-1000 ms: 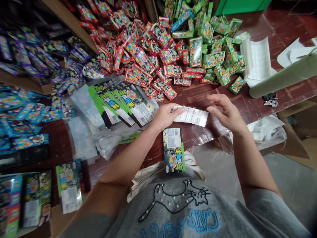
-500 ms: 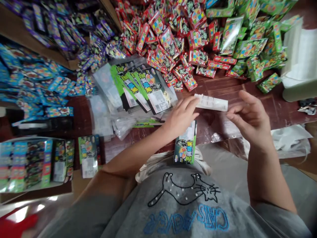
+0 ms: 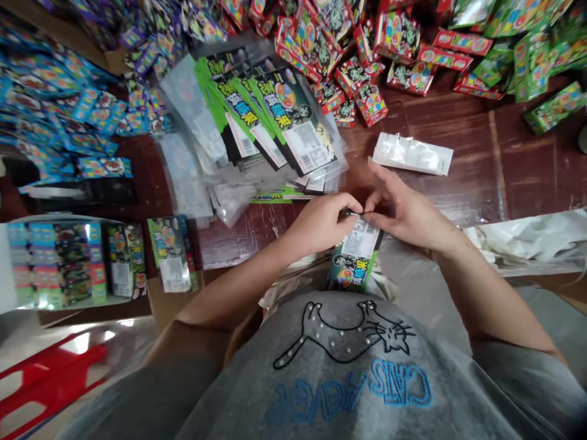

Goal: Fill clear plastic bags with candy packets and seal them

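A black-and-green candy packet (image 3: 355, 260) with a white label lies at the table's front edge, against the grey shirt. My left hand (image 3: 323, 223) pinches its far end from the left. My right hand (image 3: 403, 214) grips the same end from the right, thumb and a finger together close to my left fingertips. Just beyond my right hand a white label strip (image 3: 413, 154) rests on the dark red table (image 3: 458, 122). Several more black-and-green packets (image 3: 298, 122) in clear plastic overlap to the left of it.
Small red boxes (image 3: 398, 36) and green boxes (image 3: 527, 67) are heaped at the back. Blue packets (image 3: 59, 128) pile up at the left, below purple ones (image 3: 151, 36). Filled packs (image 3: 59, 263) stand at the near left, and a red plastic piece (image 3: 55, 379) lies lower down.
Both hands have moved to the far end of the packet at the front edge. The white strip, earlier between my hands, now lies apart from my left hand. The view has shifted.
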Action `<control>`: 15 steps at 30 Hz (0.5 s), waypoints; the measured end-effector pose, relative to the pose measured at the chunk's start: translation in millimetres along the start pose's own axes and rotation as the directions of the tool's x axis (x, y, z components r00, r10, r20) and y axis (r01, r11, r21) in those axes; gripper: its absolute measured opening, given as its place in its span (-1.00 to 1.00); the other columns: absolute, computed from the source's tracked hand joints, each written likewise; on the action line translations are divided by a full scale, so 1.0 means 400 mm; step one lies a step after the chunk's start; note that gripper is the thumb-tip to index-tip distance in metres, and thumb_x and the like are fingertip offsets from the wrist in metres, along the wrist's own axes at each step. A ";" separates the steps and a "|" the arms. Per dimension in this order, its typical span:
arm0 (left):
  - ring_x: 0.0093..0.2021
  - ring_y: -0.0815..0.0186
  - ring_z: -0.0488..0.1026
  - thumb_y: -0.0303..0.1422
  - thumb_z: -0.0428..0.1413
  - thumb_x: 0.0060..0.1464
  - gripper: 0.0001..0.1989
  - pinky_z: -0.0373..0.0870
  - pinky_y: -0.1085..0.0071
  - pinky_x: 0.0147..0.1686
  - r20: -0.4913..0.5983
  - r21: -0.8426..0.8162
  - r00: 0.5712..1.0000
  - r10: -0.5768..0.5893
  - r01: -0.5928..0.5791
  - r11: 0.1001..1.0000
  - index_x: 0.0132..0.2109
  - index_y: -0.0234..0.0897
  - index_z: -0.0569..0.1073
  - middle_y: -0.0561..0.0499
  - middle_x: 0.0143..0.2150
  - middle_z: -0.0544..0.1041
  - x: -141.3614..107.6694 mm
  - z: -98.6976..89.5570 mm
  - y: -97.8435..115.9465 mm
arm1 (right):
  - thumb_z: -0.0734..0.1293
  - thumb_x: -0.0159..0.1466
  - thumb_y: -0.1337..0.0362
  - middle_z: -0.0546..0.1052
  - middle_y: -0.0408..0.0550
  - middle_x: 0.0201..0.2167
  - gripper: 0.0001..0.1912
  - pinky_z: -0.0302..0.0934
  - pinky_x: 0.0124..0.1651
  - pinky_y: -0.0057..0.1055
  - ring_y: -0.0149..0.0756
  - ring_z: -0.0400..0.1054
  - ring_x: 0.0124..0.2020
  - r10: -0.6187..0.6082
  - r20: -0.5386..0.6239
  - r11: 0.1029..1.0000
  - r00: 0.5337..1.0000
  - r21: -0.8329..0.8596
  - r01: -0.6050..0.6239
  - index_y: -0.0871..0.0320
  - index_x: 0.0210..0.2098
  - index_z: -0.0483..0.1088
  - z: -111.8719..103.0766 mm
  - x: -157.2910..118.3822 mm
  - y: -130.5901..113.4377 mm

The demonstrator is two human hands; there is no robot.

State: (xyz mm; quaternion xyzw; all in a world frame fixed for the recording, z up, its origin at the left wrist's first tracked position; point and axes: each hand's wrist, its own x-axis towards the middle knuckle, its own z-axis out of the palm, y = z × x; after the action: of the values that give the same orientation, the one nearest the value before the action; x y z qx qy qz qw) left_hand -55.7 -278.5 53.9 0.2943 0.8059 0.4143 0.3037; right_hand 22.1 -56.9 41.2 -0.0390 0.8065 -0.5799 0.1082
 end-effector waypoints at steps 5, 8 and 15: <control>-0.03 0.20 0.66 -0.50 0.23 0.16 -0.78 0.56 0.26 0.01 -0.040 -0.215 0.999 0.003 -0.012 0.977 -0.04 -0.22 0.54 -0.07 -0.08 0.71 -0.027 0.003 -0.020 | 0.51 0.35 0.07 0.64 -0.04 -0.04 0.04 0.41 0.23 0.11 0.03 0.52 -0.02 -0.114 -0.158 0.973 0.981 -0.218 0.078 -0.14 0.65 -0.06 0.032 -0.029 -0.007; -0.01 0.18 0.66 -0.48 0.24 0.16 -0.77 0.57 0.21 0.06 -0.035 -0.285 0.999 0.010 -0.020 0.958 -0.03 -0.23 0.54 -0.09 -0.06 0.70 -0.043 0.000 -0.032 | 0.44 0.42 0.12 0.68 -0.06 -0.11 -0.11 0.23 0.35 0.25 0.08 0.48 0.00 -0.189 -0.176 0.916 0.966 -0.387 0.109 -0.17 0.63 0.05 0.060 -0.049 -0.019; -0.05 0.20 0.63 -0.39 0.41 0.04 -0.63 0.59 0.24 0.02 -0.017 -0.370 1.000 -0.002 -0.004 0.929 0.00 -0.23 0.57 -0.09 -0.06 0.67 -0.058 -0.017 -0.075 | 0.42 0.46 0.15 0.70 -0.05 0.03 0.05 0.14 0.42 0.35 0.12 0.51 0.12 -0.217 -0.079 0.881 0.973 -0.446 0.160 -0.17 0.69 -0.29 0.098 -0.046 -0.026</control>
State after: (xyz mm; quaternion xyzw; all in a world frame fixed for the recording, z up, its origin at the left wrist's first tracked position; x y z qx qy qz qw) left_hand -52.5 -313.3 37.3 0.2290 0.7159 0.5611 0.3467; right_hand 47.8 -93.2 41.3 -0.1036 0.9135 -0.3932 -0.0116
